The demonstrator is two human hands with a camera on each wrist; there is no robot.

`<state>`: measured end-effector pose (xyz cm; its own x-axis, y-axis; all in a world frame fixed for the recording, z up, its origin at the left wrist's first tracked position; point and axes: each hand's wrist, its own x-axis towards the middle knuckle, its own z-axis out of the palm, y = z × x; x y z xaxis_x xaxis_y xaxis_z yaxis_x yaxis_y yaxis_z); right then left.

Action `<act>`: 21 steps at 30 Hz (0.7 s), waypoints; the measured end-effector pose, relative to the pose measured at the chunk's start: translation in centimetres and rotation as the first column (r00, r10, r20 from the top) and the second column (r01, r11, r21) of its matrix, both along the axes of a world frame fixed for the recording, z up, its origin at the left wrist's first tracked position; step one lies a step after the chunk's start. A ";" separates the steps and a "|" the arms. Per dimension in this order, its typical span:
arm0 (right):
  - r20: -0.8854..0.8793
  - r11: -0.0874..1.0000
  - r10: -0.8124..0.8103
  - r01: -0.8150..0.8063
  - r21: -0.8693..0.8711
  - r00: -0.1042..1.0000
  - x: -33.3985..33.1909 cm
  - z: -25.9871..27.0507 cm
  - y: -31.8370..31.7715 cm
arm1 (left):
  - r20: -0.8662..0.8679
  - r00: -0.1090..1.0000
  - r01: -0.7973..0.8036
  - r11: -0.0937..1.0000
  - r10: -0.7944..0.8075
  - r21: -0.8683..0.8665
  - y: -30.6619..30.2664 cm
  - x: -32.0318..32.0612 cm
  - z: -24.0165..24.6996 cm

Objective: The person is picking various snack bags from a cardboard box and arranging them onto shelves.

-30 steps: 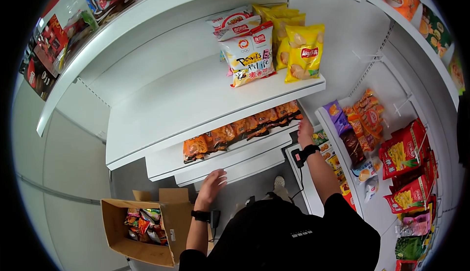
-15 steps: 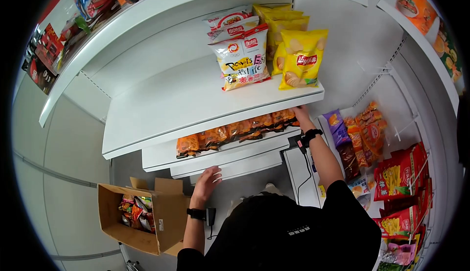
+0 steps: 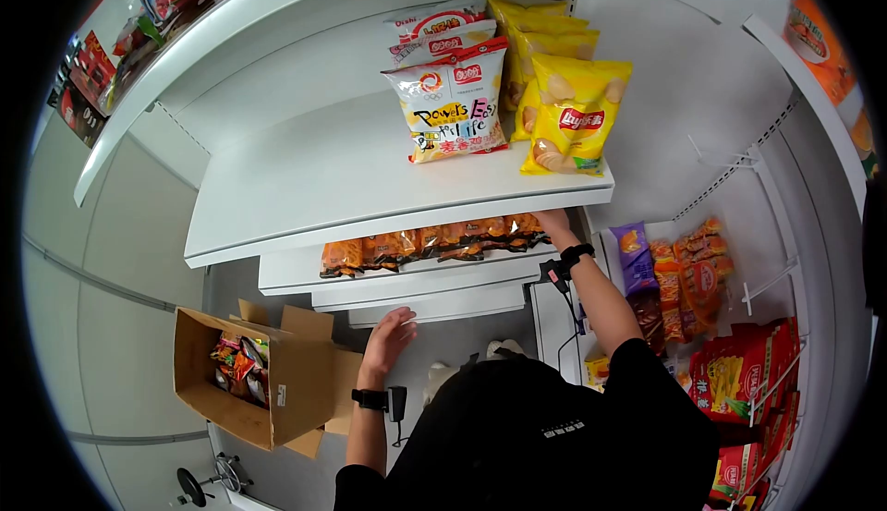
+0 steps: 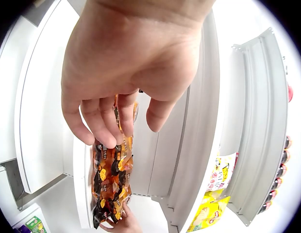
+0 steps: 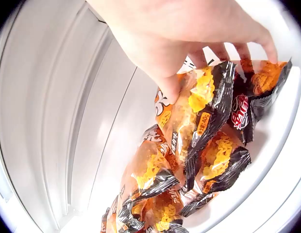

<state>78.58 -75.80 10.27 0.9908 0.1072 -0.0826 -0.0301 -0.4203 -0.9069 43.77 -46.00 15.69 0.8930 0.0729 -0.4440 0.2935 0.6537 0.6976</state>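
Observation:
Orange-and-black snack bags (image 3: 397, 248) lie in a row on the lower white shelf, partly hidden beneath the upper one. At the row's right end, my right hand (image 3: 557, 226) reaches in under the upper shelf. In the right wrist view its thumb and fingers grip the end snack bag (image 5: 201, 99), the fingertips lying partly behind the bags. My left hand (image 3: 390, 337) hovers in front of the lower shelf with fingers loosely bent and nothing in it. The left wrist view shows that left hand (image 4: 126, 68) in front of the row, with the right hand (image 4: 125, 223) at its far end.
Above, the upper shelf (image 3: 305, 206) carries white chip bags (image 3: 448, 109) and yellow chip bags (image 3: 577, 118). An open cardboard box (image 3: 300, 372) of snack packs stands on the floor at left. Red bags (image 3: 739, 372) and other snacks fill the right-hand shelving.
My right hand has moved from beside the shelf's right end in under the upper shelf and onto the end bag. My left hand stays raised with nothing in it. The head view has shifted.

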 end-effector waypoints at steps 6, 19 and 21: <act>0.012 1.000 0.021 -0.021 -0.002 1.000 0.5 -0.5 -0.1 | -0.018 1.000 -0.003 1.000 0.004 0.017 -1.0 0.4 0.3; -0.165 0.969 -0.147 0.175 0.175 0.975 -2.8 2.9 -1.3 | -0.007 1.000 0.007 1.000 -0.007 -0.027 0.6 0.0 -0.2; -0.154 0.973 -0.137 0.162 0.166 0.979 -1.9 0.8 -2.5 | 0.000 1.000 0.015 0.999 -0.015 -0.041 1.2 -0.3 -0.3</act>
